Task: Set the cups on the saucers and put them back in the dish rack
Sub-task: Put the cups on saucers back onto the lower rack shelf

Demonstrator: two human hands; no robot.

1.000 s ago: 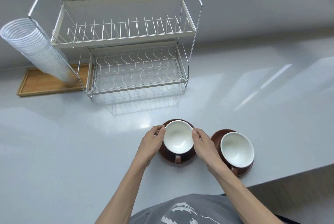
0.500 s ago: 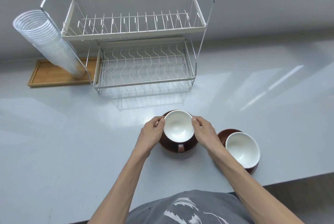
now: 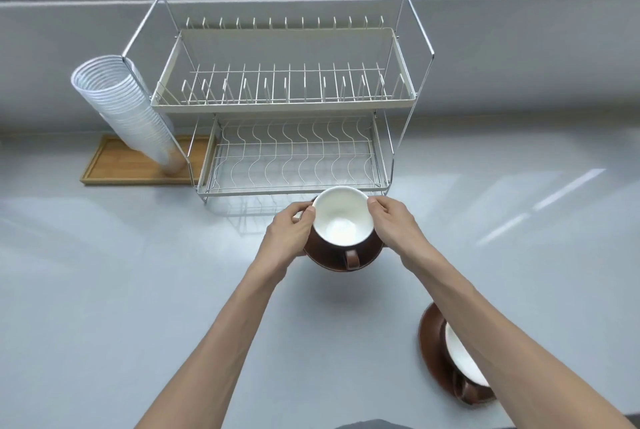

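Leaning at upper left, a stack of plastic cups (image 3: 119, 110) rests on a wooden tray (image 3: 121, 169) beside the dish rack (image 3: 287, 103). At centre, the left hand (image 3: 287, 234) and right hand (image 3: 394, 224) grasp a saucer (image 3: 332, 260) carrying a cup (image 3: 343, 217), held above the counter (image 3: 104, 272) just before the rack's lower shelf. Another cup (image 3: 462, 356) sits on its saucer (image 3: 431, 349) at lower right.
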